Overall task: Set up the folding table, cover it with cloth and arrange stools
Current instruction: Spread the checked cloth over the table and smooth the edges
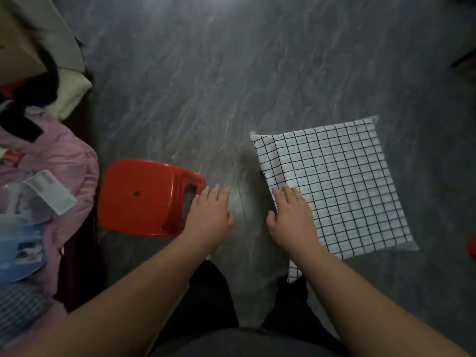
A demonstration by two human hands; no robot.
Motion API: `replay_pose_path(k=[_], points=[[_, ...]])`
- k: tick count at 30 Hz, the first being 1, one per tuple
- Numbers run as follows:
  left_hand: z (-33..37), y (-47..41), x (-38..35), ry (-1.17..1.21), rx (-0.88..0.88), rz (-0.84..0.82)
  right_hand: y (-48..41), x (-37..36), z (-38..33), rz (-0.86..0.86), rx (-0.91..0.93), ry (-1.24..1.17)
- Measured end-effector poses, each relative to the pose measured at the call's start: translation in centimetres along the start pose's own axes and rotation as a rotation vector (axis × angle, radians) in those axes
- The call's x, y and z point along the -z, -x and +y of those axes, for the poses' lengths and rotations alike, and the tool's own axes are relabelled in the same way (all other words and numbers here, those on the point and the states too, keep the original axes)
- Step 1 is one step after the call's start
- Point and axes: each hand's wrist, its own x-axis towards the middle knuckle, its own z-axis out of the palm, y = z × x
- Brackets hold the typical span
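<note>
Nothing is gripped: the left hand [210,215] is held flat, fingers spread, just beside the red plastic stool [146,198], and the right hand [293,217] is laid open on the checked cloth [342,186], square-folded on the grey floor [231,86]. No writing is readable.

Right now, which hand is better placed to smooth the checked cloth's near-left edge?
Right. The right hand already lies flat on the white black-grid cloth at that edge. The left hand is open beside the red plastic stool, away from the cloth.
</note>
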Motion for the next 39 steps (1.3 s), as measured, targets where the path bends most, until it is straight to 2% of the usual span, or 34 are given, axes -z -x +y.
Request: replay_pose_path(k=[4,7,14,21,26,28,31,37,39], points=[[-2.1,-1.0,3.4,-0.047,-0.055,-0.003,0.5,1.1,-4.0,0.032,-0.062,-0.027],[-2.0,-2.3,4.6,-0.063,-0.136,-0.004,0.4,2.1,-4.2,0.068,-0.096,-0.044],[0.5,-7.9,5.9,-0.07,-0.222,-0.025,-2.1,4.1,-1.3,0.1,-0.209,-0.063],[3.7,-17.3,6.9,-0.075,-0.208,-0.113,-10.7,5.0,3.1,0.107,-0.219,-0.105],[5.4,-26.7,5.2,-0.005,-0.146,-0.183,-19.9,3.3,7.6,0.038,-0.204,-0.135],[5.7,-30.8,3.6,0.105,-0.074,-0.24,-23.5,1.9,9.6,-0.009,-0.189,-0.121],[5.7,-36.2,0.4,0.25,0.05,-0.263,-28.2,-0.9,12.0,-0.033,-0.19,-0.118],[4.3,-45.8,-8.0,0.239,0.128,-0.309,-35.8,-8.6,14.4,-0.024,-0.166,-0.135],[3.4,-48.5,-10.6,0.334,0.255,-0.282,-37.7,-10.7,14.6,-0.009,-0.146,-0.141]])
